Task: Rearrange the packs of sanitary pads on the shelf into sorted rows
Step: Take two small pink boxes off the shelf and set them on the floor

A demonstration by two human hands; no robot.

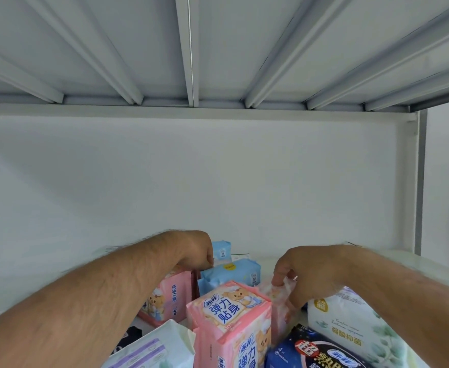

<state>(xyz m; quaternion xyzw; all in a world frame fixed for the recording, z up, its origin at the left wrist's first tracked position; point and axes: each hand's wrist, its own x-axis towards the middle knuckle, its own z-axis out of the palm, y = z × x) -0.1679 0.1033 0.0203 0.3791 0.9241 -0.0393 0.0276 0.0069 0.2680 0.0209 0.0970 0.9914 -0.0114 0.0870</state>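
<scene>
- your left hand (196, 251) curls its grip over the top of a pink pack (168, 296) at the back left of the shelf (430, 264).
- your right hand (303, 277) pinches a crinkled clear-pink pack (276, 293) just behind the front pink pack (231, 322).
- light blue packs (231, 272) sit between your hands, near the back wall.
</scene>
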